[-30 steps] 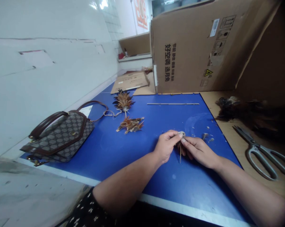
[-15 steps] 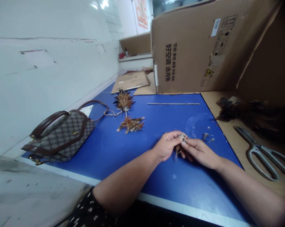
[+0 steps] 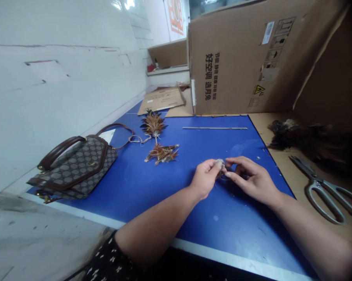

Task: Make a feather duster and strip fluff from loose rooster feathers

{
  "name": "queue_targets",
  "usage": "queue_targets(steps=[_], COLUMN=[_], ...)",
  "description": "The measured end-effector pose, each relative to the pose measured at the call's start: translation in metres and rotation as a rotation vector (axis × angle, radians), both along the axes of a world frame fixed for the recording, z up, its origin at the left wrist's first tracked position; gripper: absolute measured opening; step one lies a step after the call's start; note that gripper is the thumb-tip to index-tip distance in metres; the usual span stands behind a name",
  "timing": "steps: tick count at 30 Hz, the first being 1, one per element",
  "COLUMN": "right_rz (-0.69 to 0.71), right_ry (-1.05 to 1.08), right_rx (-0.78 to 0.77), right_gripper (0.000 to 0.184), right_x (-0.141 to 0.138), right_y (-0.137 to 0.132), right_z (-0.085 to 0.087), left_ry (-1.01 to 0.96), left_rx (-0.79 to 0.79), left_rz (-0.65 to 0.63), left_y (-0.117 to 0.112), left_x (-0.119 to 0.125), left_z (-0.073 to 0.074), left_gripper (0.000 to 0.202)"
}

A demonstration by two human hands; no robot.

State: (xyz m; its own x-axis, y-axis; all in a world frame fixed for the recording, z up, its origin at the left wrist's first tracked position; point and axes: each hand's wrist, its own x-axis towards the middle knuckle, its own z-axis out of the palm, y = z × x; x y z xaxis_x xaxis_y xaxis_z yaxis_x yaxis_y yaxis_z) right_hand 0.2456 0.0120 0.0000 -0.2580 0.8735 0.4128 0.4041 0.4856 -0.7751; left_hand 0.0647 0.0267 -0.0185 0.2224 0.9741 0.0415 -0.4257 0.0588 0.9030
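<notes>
Box (image 3: 234, 70), cardboard, tall, closes off the far side of the blue tabletop (image 3: 155, 187) in head view. Thin stick (image 3: 215, 128) lies in front of it. Handbag (image 3: 82, 166) on the left, feather bunch (image 3: 153, 124) and loose feather pile (image 3: 162, 154) mid-table, scissors (image 3: 320, 185) at right. Left hand (image 3: 204, 178) pinches greyish feather tuft (image 3: 220, 164), just above tabletop. Right hand (image 3: 256, 181) beside it, thumb and index parted; can't tell if tips touch the tuft. Forearms converge.
</notes>
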Motion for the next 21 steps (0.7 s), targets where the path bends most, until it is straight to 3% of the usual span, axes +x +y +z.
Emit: queue_targets(steps=[7, 14, 21], right_rz=[0.060, 0.021, 0.032], right_ry=[0.032, 0.171, 0.197], right_rx=[-0.032, -0.072, -0.010], right_gripper=[0.033, 0.023, 0.015], right_x=[0.002, 0.007, 0.009], right_y=[0.003, 0.007, 0.009], right_z=[0.007, 0.008, 0.004], left_ry=[0.096, 0.047, 0.242], left_rx=[-0.055, -0.102, 0.029], left_rz=[-0.189, -0.271, -0.334], left_y=[-0.004, 0.000, -0.001], left_x=[-0.002, -0.008, -0.013], left_z=[0.002, 0.006, 0.008], left_gripper=[0.041, 0.043, 0.049])
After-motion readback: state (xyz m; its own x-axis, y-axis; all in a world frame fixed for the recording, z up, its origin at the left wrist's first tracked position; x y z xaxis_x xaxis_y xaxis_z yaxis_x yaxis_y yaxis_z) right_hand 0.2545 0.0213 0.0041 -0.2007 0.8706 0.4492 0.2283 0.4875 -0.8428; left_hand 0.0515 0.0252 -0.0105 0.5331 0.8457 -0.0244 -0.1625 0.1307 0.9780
